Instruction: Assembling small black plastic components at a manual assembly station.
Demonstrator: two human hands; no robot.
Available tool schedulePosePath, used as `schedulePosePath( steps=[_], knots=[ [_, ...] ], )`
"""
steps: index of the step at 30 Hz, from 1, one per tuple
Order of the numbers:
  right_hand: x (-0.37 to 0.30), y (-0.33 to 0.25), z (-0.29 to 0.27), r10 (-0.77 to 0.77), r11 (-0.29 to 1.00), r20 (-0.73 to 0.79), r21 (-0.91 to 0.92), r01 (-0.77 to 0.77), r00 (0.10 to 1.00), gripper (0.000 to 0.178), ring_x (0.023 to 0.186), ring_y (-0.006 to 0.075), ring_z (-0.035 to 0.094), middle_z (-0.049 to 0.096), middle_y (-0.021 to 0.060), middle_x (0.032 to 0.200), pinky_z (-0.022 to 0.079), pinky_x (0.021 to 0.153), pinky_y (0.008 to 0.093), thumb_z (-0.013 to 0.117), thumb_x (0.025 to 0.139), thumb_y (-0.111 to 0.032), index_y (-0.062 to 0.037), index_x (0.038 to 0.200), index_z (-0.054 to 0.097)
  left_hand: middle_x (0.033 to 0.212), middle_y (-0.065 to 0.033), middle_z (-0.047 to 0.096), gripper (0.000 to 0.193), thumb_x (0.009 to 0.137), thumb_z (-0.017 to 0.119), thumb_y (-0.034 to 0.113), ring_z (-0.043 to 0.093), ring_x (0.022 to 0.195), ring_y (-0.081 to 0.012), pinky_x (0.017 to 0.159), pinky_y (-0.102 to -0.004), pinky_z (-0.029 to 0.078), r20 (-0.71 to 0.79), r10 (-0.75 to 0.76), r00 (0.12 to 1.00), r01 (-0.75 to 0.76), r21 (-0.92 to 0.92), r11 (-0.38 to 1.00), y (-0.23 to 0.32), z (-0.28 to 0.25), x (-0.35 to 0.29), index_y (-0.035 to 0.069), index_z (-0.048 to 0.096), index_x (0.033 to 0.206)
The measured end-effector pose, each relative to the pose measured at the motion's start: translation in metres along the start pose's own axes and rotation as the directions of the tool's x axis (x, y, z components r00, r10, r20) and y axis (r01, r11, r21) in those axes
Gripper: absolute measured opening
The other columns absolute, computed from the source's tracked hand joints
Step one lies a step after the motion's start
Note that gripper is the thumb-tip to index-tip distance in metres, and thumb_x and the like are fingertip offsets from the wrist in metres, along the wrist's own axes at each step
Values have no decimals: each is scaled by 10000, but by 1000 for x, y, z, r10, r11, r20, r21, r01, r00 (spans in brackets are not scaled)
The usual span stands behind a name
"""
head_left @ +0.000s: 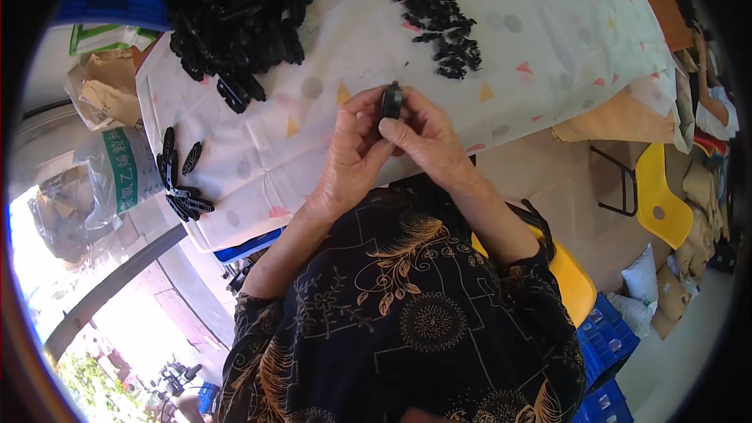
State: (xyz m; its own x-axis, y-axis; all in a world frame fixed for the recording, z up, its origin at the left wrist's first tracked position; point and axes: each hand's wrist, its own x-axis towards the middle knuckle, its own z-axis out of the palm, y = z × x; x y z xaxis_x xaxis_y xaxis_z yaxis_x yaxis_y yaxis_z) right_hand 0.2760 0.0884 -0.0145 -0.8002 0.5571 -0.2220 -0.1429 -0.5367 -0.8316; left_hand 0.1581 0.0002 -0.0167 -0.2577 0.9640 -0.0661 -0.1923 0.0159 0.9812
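Note:
Just over the near edge of the table, both hands meet around a small black plastic part (392, 102), held upright. My left hand (349, 141) has its fingers curled against the part's left side. My right hand (425, 135) pinches it, thumb across its lower end. Fingers cover much of the part, so its full shape is hidden. Beyond the hands lies a patch of tiny black pieces (439, 27). A big heap of long black plastic parts (235, 19) fills the far left of the table. Several similar slim black parts (184, 200) lie at the left edge.
A patterned white cloth covers the table (540, 55). Blue crates (607, 337) stand at lower right, near a yellow chair (658, 196). Plastic bags (110, 172) and brown paper packaging (110, 90) sit left of the table. Another person's arm (705, 70) shows at far right.

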Motion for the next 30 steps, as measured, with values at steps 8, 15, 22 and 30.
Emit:
schedulePosePath(
  steps=[8,15,22,30],
  knots=[
    [-15,21,-1,-163,932,-1,-328,154,987,278,820,65,532,584,-1,945,454,712,225,611,895,-119,-9,1138,532,1232,-119,501,664,881,506,-101,533,1090,-176,923,-314,462,151,-85,985,82,29,996,2,-4,-11,110,207,1436],
    [-22,18,13,-21,957,-87,-290,-5,996,226,849,73,534,567,0,912,453,746,230,601,891,-94,0,1091,558,1161,-101,551,616,882,556,-49,569,1016,-154,849,-283,487,187,-116,976,97,105,990,-4,-21,-18,115,277,1406],
    [-15,-1,-21,-429,569,-68,-795,211,901,252,784,98,535,582,23,918,456,729,246,619,861,-74,-18,1103,576,818,-63,615,457,918,522,4,571,753,-107,701,-262,481,197,-205,959,176,158,972,21,-49,-42,95,344,1329],
    [12,-29,-73,-642,-1,-49,-998,-65,765,184,660,201,590,606,87,859,472,636,318,664,815,-90,-46,976,588,850,-77,610,334,959,521,145,588,760,-134,667,-252,469,-87,-14,996,10,-46,999,24,-115,-71,83,374,1252]
  ],
)
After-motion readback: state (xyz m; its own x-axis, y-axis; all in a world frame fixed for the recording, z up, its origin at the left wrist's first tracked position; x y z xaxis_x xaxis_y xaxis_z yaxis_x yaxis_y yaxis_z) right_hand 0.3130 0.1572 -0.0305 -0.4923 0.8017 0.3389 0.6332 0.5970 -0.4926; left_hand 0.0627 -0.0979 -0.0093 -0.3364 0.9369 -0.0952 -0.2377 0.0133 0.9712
